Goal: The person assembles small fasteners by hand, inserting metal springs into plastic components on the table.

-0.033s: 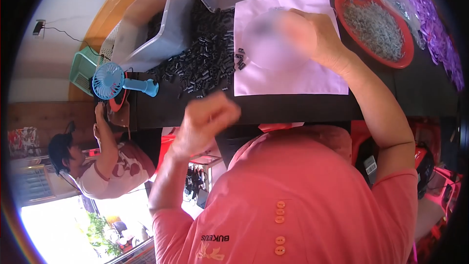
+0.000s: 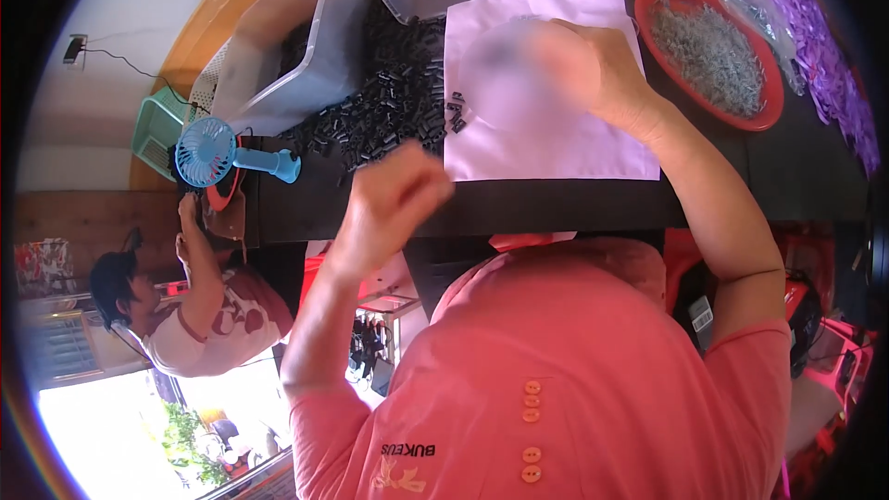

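My left hand (image 2: 396, 193) hangs over the front part of the dark table, beside the near edge of a heap of small black plastic pieces (image 2: 394, 83). Its fingers are curled closed, and whatever they may hold is hidden. On the right, my right hand (image 2: 616, 79) reaches over a pale pink sheet (image 2: 556, 162) lying flat. A round blur covers the fingers of that hand and the middle of the sheet, so I cannot make out what they touch. A few black pieces (image 2: 456, 111) lie on the sheet's left edge.
Clear plastic bins (image 2: 324, 46) stand behind the heap. A red oval basin (image 2: 773, 97) of small translucent pieces sits far right, near a purple ribbon-like bundle (image 2: 824, 65). A blue handheld fan (image 2: 208, 153) lies left. Another person (image 2: 213, 315) sits at the left.
My left hand has moved up and away from me, toward the near edge of the black heap. My right hand stays where it was over the pink sheet.
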Demonstrator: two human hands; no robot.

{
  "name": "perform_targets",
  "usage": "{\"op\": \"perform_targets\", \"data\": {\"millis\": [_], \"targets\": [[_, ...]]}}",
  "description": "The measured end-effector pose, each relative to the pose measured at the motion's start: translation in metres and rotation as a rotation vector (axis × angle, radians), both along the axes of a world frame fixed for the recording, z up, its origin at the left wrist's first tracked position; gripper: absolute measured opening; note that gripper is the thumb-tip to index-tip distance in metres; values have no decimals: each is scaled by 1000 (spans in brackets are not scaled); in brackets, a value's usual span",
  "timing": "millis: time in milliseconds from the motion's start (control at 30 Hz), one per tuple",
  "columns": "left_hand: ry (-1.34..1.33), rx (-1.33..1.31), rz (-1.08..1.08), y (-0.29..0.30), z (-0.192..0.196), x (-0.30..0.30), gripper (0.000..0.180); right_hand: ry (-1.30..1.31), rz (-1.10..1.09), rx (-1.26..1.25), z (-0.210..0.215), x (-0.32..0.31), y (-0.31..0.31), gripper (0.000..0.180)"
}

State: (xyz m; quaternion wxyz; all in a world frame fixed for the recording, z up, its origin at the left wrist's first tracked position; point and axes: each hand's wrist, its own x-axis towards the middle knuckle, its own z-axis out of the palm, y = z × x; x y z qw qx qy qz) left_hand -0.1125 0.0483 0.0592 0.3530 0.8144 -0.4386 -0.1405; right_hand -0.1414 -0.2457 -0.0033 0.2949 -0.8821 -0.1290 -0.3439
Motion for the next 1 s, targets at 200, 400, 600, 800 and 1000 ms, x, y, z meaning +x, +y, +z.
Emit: {"op": "perform_targets", "data": {"millis": [200,400,600,800,1000], "targets": [[-687,-156,-68,-75,-35,79,13,-54,-9,56,-7,9,-5,7],[-742,-40,-141,-96,-65,99,11,-34,-23,99,-3,8,-8,8],[-737,-13,-83,-100,-72,100,10,-63,-34,68,0,6,-12,10],[58,-102,207,-101,-52,87,8,8,15,185,3,5,-10,7],[659,-281,202,-105,-22,62,14,101,183,401,5,5,-1,12]]}}
